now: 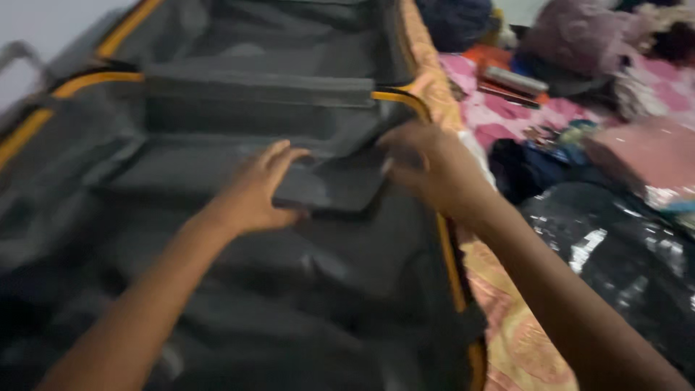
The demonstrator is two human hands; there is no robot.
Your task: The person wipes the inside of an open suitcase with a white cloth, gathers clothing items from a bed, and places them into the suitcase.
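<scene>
Grey cloth lines the open suitcase (217, 239) where we press our left hand (264, 192) flat on a dark folded panel (329, 190), our right hand (427, 166) pinching its right edge.

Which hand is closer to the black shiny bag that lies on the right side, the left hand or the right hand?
The right hand. It is over the suitcase's orange-trimmed edge, on the side facing the black shiny bag. The left hand rests farther away, inside the suitcase on a grey flap.
</scene>
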